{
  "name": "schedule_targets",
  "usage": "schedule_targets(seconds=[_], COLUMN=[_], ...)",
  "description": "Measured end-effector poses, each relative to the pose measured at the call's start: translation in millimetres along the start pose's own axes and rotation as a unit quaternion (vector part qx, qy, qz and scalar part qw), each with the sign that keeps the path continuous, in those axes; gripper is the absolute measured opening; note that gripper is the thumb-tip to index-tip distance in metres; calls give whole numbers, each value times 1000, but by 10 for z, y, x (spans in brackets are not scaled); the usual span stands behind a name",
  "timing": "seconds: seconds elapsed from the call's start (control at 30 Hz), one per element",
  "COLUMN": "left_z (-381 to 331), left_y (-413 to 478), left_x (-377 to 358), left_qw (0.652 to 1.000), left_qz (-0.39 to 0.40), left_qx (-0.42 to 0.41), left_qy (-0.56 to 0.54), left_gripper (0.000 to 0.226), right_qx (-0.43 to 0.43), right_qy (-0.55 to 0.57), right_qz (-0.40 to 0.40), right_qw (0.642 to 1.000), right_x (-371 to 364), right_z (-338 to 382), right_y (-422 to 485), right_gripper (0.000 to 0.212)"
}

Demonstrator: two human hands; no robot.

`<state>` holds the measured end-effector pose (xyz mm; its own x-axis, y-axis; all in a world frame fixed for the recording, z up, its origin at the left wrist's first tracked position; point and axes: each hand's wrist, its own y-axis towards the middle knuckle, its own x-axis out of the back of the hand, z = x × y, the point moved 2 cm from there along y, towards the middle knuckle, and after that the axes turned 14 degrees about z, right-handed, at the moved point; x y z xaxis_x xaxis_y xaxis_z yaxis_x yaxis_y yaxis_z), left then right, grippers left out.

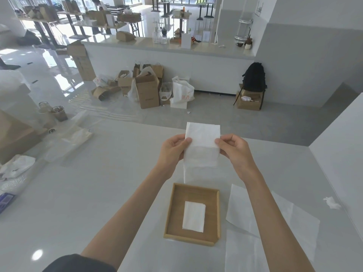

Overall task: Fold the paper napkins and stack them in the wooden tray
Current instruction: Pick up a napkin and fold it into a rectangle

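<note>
I hold a white paper napkin [202, 146] in the air above the white table [98, 193]. My left hand [172, 150] pinches its left edge and my right hand [233, 150] pinches its right edge. The napkin is partly folded, with a lower flap hanging down towards the tray. Below it the square wooden tray [172, 209] lies on the table, and a small folded napkin stack [194, 216] rests in its middle. Unfolded flat napkins [247, 209] lie on the table just right of the tray, partly under my right forearm.
A crumpled scrap of paper [332, 202] lies near the table's right edge by a white wall. Plastic bags [17, 165], a cardboard box [13, 134] and cups [59, 112] crowd the table's far left. The far table edge runs just beyond the held napkin.
</note>
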<state>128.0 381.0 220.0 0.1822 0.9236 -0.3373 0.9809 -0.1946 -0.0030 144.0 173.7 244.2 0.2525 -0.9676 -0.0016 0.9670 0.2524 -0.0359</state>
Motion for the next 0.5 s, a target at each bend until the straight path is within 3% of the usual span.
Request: schedule_targets(seconds=[0.33, 0.5], left_z=[-30, -54], left_y=[0, -17], left_x=[22, 19], left_qw=[1000, 1000], left_qz=[-12, -4], left_qx=[6, 11], left_qy=[-10, 18], left_gripper=[21, 21], right_qx=[2, 31], right_qy=[-2, 13], right_qz=[-7, -25], right_qw=[1000, 999], right_x=[-6, -9], right_z=[-28, -12], right_y=[30, 61], right_gripper=[8, 20])
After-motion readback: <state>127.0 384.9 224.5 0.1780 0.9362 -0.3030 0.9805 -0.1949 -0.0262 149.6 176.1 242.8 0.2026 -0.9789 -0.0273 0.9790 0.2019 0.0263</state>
